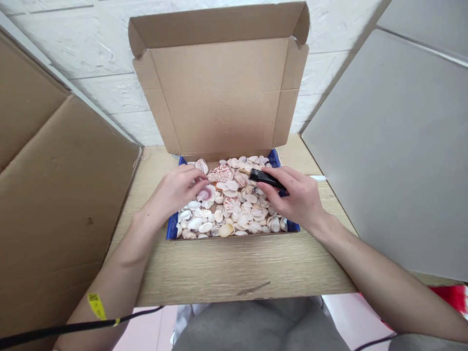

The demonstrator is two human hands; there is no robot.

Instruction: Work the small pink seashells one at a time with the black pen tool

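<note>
My right hand (298,195) grips a black handheld tool (265,178) with a thin brass-coloured tip, which points left over the shells. Its tip is close to a pinkish shell (241,178); I cannot tell whether they touch. My left hand (183,184) has thumb and fingers pinched at the left edge of a red-and-white ribbed scallop shell (221,173). Beneath both hands sits a blue-sided cardboard box (172,228), filled with many pale shells. A purple-tinged shell (206,194) lies just below my left fingertips, and another red-striped shell (232,204) rests near the middle.
The box's lid (223,92) stands raised against the white brick-pattern wall (91,44). On the left is a large cardboard panel (66,195), on the right a grey-white panel (395,146). A black cable (62,327) with a yellow tag crosses the lower left, by the wooden tabletop (234,268).
</note>
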